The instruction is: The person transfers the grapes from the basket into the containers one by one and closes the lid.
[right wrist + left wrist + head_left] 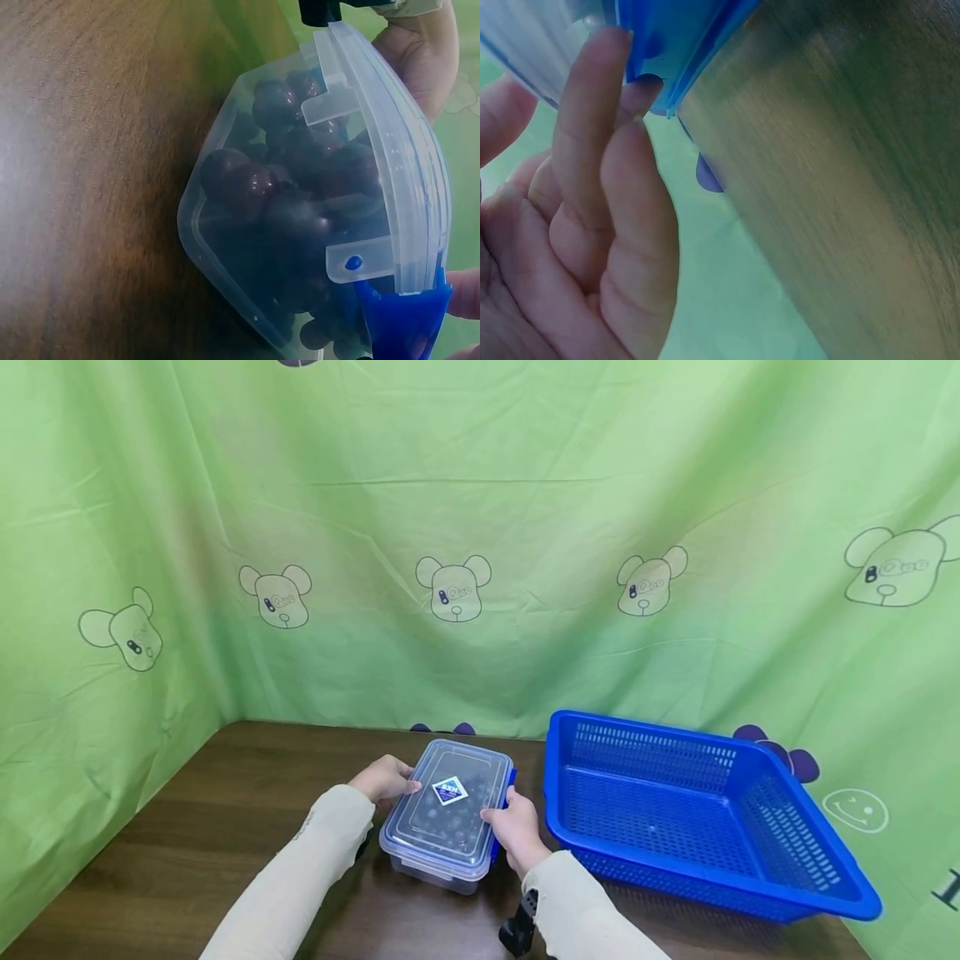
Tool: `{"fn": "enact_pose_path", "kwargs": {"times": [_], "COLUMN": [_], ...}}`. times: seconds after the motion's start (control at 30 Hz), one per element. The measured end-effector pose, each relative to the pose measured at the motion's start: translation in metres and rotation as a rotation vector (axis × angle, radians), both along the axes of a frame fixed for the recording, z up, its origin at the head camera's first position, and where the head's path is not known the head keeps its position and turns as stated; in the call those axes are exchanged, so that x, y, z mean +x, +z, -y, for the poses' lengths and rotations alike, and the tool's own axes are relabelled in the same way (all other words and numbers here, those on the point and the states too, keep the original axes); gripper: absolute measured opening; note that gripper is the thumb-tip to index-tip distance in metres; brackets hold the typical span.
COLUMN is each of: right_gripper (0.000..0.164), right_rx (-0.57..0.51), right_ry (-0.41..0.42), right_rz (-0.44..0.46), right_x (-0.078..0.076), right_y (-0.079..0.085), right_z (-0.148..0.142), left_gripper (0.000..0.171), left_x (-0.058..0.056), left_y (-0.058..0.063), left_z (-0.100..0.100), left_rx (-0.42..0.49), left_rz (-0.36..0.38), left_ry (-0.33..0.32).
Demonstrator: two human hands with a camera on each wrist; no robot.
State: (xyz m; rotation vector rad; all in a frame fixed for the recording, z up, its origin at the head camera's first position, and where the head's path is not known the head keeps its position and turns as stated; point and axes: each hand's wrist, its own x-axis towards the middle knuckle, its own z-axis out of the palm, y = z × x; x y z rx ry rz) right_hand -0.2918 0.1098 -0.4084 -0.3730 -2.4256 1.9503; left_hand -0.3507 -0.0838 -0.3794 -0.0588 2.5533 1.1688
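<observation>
A clear lidded plastic food box (pixel 442 839) with a blue and white diamond label (pixel 450 791) stands in the middle of the dark table. Dark round fruit like grapes (pixel 251 187) shows through its wall. My left hand (pixel 382 778) holds the left side, thumb at the lid's edge; in the left wrist view its fingers (pixel 592 127) reach a blue part (pixel 671 52) of the box. At the right side my right hand (pixel 517 831) grips the edge, thumb over the lid, beside a blue latch (pixel 405 319). The lid lies over the box.
A large blue perforated plastic basket (pixel 660 810) stands right of the box, close to my right hand. Green cloth (pixel 450 668) with bear drawings hangs behind and beside the brown wooden table (pixel 187 827). A black wrist camera (pixel 517 931) is on my right wrist.
</observation>
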Motion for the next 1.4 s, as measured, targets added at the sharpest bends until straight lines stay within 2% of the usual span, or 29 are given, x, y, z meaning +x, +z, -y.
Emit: {"fn": "enact_pose_path", "kwargs": {"times": [0.37,0.7,0.9,1.07,1.2,1.3,1.4], "right_gripper": [0.066,0.064,0.062,0.059,0.062,0.065,0.066], "right_rx": [0.108,0.159,0.28,0.363,0.303,0.239,0.198], "right_ry": [0.001,0.005,0.032,0.062,0.07,0.066,0.05], "right_rz": [-0.046,-0.042,-0.084,-0.13,-0.118,-0.105,-0.13], "right_x": [0.0007,-0.0004,0.0005,0.0023,0.0018,0.0016,0.0029], "right_y": [0.0038,0.0045,0.004,0.0044,0.0041,0.0019,-0.0012], "right_z": [0.0054,0.0043,0.0023,0.003,0.0038,0.0036,0.0018], "left_gripper": [0.038,0.039,0.036,0.036,0.037,0.038,0.041], "left_x": [-0.0003,-0.0013,0.0003,0.0004,-0.0006,0.0004,0.0013], "left_y": [0.0003,-0.0004,-0.0008,-0.0003,-0.0009,-0.0019,-0.0027], "left_z": [0.0031,0.0043,0.0029,0.0033,0.0042,0.0047,0.0049], "left_rx": [0.01,0.016,0.019,-0.023,-0.051,-0.008,0.052], "left_rz": [0.003,-0.003,0.004,-0.01,-0.016,-0.001,0.015], "left_ry": [-0.023,-0.037,-0.039,-0.049,-0.046,-0.029,-0.026]}}
